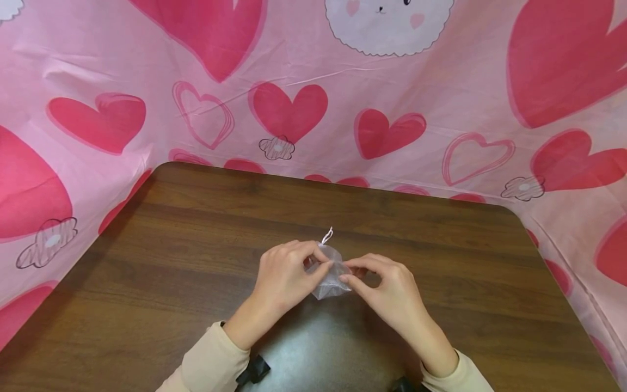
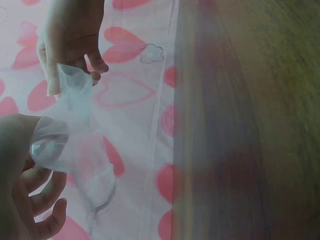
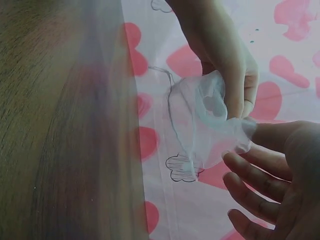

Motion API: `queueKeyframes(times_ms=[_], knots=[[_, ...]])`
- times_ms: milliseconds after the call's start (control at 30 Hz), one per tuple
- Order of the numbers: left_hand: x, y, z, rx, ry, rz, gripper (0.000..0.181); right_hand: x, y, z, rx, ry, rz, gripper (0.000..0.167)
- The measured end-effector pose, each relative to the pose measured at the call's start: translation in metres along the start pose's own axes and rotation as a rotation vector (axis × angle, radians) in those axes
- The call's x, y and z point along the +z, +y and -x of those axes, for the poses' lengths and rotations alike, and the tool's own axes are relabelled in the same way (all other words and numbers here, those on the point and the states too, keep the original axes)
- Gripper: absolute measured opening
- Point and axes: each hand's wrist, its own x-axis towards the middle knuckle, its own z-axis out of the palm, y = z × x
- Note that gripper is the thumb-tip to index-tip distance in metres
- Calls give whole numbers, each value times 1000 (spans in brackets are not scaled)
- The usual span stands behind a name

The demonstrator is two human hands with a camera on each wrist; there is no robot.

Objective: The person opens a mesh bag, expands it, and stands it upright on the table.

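A small, sheer white drawstring pouch [image 1: 329, 288] is held between both hands above the table. My left hand [image 1: 288, 272] pinches it by one side with thumb and index finger. On the other side, my right hand [image 1: 394, 291] grips the pouch between thumb and fingertips. A looped white cord [image 1: 327, 235] sticks out at the pouch's far end. In the right wrist view the thin fabric [image 3: 200, 135] is partly spread and see-through, its thumb-side corner caught in the right hand. Whether anything lies inside is hard to tell.
A dark brown wooden table [image 1: 196, 228] with rounded corners lies under the hands. Pink cloth [image 1: 303, 43] printed with hearts hangs around its back and sides. Dark straps or devices [image 1: 253, 371] sit by the beige sleeves [image 1: 210, 362].
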Motion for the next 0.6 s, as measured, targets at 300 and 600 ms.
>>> queueKeyframes(times_ms=[300, 600], knots=[[0, 2, 0, -23, -28, 7, 13, 1, 2, 0, -4, 51, 43, 21], [1, 3, 1, -1, -94, 41, 19, 3, 4, 0, 24, 76, 59, 24]])
